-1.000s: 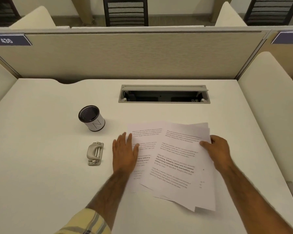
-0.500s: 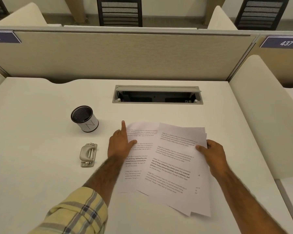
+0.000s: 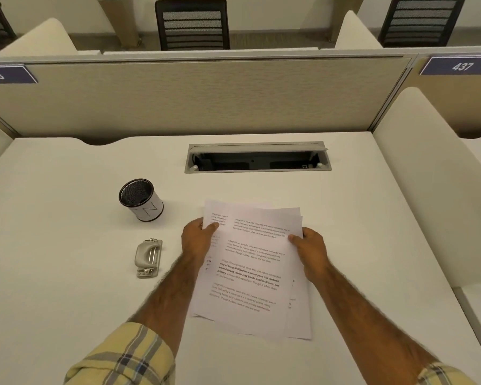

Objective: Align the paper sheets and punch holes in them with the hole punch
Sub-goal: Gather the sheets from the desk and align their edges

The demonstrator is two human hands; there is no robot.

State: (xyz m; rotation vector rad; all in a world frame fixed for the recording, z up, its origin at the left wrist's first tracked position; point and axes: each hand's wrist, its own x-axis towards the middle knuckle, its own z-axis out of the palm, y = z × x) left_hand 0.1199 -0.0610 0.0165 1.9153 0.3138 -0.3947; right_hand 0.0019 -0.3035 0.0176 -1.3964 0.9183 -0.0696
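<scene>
Several printed paper sheets (image 3: 250, 273) lie in a loose, uneven stack at the middle of the white desk (image 3: 67, 287), their edges offset from each other. My left hand (image 3: 197, 240) grips the stack's left edge near the top, thumb on the top sheet. At the right edge, my right hand (image 3: 310, 250) pinches the sheets the same way. The grey metal hole punch (image 3: 148, 258) rests on the desk to the left of my left forearm, untouched.
A black mesh pen cup (image 3: 140, 200) with a white label stands behind the punch. An open cable tray slot (image 3: 257, 158) sits at the back of the desk. Beige partition panels (image 3: 206, 98) wall in the back and right side.
My left hand went from lying flat on the spread sheets to gripping their left edge. The sheets have been pushed together into a narrower stack between both hands.
</scene>
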